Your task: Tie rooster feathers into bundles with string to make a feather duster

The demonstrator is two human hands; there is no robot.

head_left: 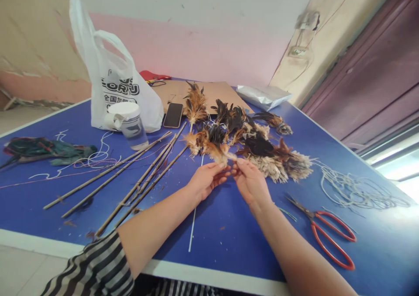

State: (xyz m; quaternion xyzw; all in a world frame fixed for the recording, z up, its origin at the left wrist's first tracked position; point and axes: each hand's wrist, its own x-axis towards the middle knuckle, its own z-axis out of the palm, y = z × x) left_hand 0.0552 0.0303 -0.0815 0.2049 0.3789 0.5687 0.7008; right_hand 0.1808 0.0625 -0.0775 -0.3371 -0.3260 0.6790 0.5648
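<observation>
Both hands meet over the middle of the blue table (225, 226). My left hand (209, 179) is closed on the lower edge of a light orange-brown feather tuft (216, 152). Beside it, my right hand (248, 176) pinches the pale end of the same tuft between thumb and finger. Just behind the hands lies a heap of black and brown feathers (234, 119). Bundles with fluffy grey-white bases (273, 168) rest right of the heap. A brown feather piece on a thin stick (195, 106) stands out behind.
Thin sticks (140, 182) lie at the left, near a lidded cup (131, 123), a white plastic bag (121, 82) and a phone (173, 115). Red-handled scissors (322, 230) and tangled white string (356, 189) lie at the right. Cardboard (163, 93) and a silver packet (262, 96) are at the back.
</observation>
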